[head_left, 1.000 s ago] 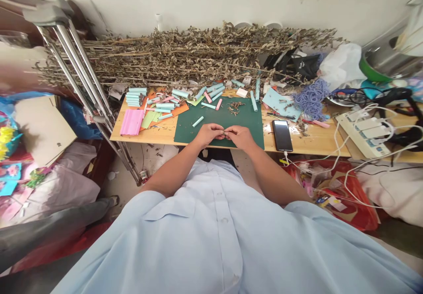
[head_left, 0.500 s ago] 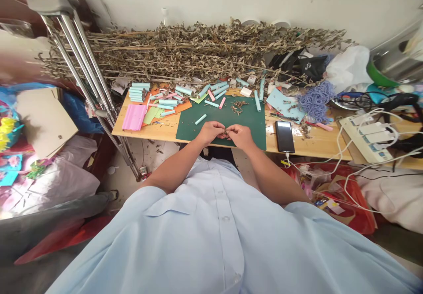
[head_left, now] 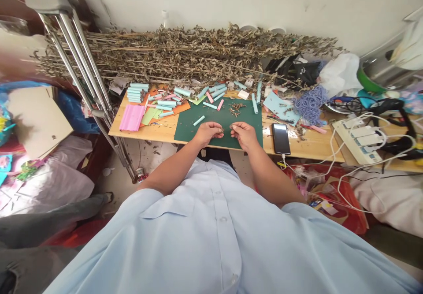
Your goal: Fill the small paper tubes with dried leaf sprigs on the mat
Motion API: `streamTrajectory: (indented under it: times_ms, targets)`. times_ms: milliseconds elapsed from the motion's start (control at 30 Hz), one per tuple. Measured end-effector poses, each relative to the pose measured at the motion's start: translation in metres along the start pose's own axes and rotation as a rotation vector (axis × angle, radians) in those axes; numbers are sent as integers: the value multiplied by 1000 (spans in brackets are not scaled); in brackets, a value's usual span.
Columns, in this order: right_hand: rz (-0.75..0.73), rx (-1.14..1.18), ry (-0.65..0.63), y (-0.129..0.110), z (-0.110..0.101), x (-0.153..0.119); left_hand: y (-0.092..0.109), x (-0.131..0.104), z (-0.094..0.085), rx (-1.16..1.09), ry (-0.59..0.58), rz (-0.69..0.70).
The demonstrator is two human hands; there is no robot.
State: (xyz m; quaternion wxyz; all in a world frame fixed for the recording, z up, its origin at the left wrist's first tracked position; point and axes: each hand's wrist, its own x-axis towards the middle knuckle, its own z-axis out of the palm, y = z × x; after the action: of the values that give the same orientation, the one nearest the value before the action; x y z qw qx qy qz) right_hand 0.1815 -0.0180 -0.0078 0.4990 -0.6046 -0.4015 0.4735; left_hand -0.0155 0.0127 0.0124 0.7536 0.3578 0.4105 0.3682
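Over the front of a green mat [head_left: 216,117], my left hand [head_left: 210,133] has its fingertips pinched on what looks like a bit of dried leaf. My right hand [head_left: 243,134] is a short gap to the right, its fingertips also pinched, with a small dried bit at their tips. Just behind the hands lies a small heap of dried leaf pieces [head_left: 237,108] on the mat. A short blue paper roll [head_left: 198,120] rests on the mat near my left hand, and a pink roll [head_left: 220,105] lies farther back.
Bundles of dried stems [head_left: 185,51] span the back. Blue rolls [head_left: 138,92] and a pink pad [head_left: 132,117] sit at left. A phone [head_left: 280,139], purple yarn [head_left: 310,104] and a power strip [head_left: 357,142] are at right. Crutches [head_left: 86,69] stand left of the table.
My hands, which were together at the fingertips, have moved apart, my right hand shifting to the right. The whole view has shifted slightly.
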Motion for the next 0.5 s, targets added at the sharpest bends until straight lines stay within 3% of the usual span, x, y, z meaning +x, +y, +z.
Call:
streamTrajectory:
  times_ms: [100,233,333,500]
  targets:
    - [-155,-452,131,-7,-20,16,-2,-1,1,22,1,13]
    - [-422,-1008,60,-10,-36,27,-5,-1,1,68,15,41]
    - [-455,-1197,2,-6,-36,25,-7,0,0,75,13,51]
    - [-515,-1304,-24,-4,-33,15,-8,1,-1,75,15,64]
